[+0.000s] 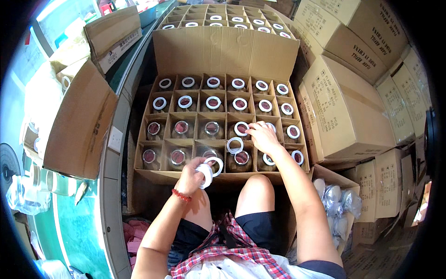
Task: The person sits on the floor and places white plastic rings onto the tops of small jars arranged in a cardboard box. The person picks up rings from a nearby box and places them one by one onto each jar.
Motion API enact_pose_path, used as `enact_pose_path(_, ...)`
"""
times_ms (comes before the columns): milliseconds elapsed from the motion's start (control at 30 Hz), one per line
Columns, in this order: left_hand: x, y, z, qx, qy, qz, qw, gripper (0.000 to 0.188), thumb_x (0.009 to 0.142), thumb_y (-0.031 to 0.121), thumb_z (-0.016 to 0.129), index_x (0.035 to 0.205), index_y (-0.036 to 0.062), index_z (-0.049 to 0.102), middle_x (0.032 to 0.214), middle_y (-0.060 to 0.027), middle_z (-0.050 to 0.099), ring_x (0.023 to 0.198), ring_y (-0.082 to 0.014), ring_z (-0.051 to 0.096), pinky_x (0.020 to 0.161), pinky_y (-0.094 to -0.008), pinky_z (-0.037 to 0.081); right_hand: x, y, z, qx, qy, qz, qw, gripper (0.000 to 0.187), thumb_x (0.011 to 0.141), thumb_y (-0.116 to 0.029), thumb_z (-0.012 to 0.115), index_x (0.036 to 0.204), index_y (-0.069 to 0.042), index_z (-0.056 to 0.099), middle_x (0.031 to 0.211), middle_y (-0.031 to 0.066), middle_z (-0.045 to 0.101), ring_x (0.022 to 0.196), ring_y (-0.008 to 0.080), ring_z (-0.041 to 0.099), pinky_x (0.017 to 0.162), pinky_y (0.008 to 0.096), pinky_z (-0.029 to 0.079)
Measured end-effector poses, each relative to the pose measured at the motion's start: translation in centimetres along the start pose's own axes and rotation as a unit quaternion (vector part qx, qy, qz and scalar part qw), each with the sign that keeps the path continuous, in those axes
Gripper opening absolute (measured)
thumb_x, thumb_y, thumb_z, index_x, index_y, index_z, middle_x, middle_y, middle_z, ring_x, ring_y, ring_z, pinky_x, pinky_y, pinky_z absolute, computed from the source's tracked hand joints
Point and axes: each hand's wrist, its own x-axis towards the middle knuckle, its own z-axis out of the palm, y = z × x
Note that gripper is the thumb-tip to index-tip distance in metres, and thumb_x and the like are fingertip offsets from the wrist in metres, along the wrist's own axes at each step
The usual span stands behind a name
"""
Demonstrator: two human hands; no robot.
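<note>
A cardboard carton (200, 176) in front of my knees holds rows of glass flask liners (178, 157) standing upright in divider cells. My left hand (188, 176), a red bead bracelet at its wrist, is closed on several white plastic rings (205, 176) near the carton's front edge. My right hand (265, 138) reaches over the second row from the front, its fingers closed on the edge of a white ring (241, 129) at a liner's mouth. Just nearer, a loose white ring (235, 145) overlaps the divider and a bare liner mouth (241, 157). The back rows wear white rings; several front-left mouths are bare.
Behind the raised flap (223, 51) stands another divided carton (227, 10) with ringed liners. Closed cartons (348, 107) are stacked at the right, above an open box of wrapped bulb-shaped items (333, 200). A green-topped bench (81, 232) with open cardboard (79, 125) runs along the left.
</note>
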Motion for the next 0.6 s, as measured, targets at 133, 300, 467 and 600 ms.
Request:
enact_pose_path(133,-2.2,-0.8,-0.6,-0.004,0.038,-0.043,0.998,0.022,0.089,0.01,0.061,0.108,-0.0016,0.061,0.084,-0.0055,0.065,0.074,-0.0098,0.06,0.063,-0.0242,0.048,1.0,-4.5,-1.9,0.102,-0.055,0.126,0.985,0.03,0.083,-0.03,0.068,0.105,-0.01,0.067,0.099,0.0087,0.063,0.093,0.0299,0.063,0.077,0.0403,0.051)
enact_pose_path(300,-2.7,-0.2,-0.4,-0.057,0.052,-0.047,0.996,0.02,0.088,0.007,0.059,0.106,-0.0021,0.061,0.084,-0.006,0.065,0.073,-0.0109,0.061,0.063,-0.0242,0.048,0.1,-4.1,0.6,0.113,-0.029,0.119,0.986,0.022,0.081,-0.025,0.07,0.096,-0.01,0.066,0.092,0.0081,0.062,0.084,0.0285,0.063,0.072,0.0398,0.05)
enact_pose_path(467,-0.8,-1.8,-1.7,-0.066,0.033,-0.002,0.997,0.029,0.084,0.0,0.054,0.112,-0.0064,0.061,0.093,-0.0103,0.067,0.084,-0.0143,0.064,0.073,-0.0259,0.051,-0.2,-4.3,-0.3,0.139,0.082,0.114,0.98,0.011,0.082,-0.016,0.067,0.086,-0.009,0.058,0.087,0.0072,0.061,0.078,0.03,0.064,0.066,0.0397,0.05)
enact_pose_path(600,1.9,-2.4,-1.6,0.045,0.047,0.049,0.997,0.036,0.078,-0.003,0.055,0.114,-0.0041,0.061,0.096,-0.0132,0.068,0.085,-0.0181,0.066,0.074,-0.0277,0.052,1.3,-4.9,-0.4,0.207,0.137,0.136,0.959,0.012,0.081,-0.013,0.068,0.086,-0.007,0.058,0.085,0.0083,0.061,0.071,0.0274,0.064,0.062,0.037,0.051)
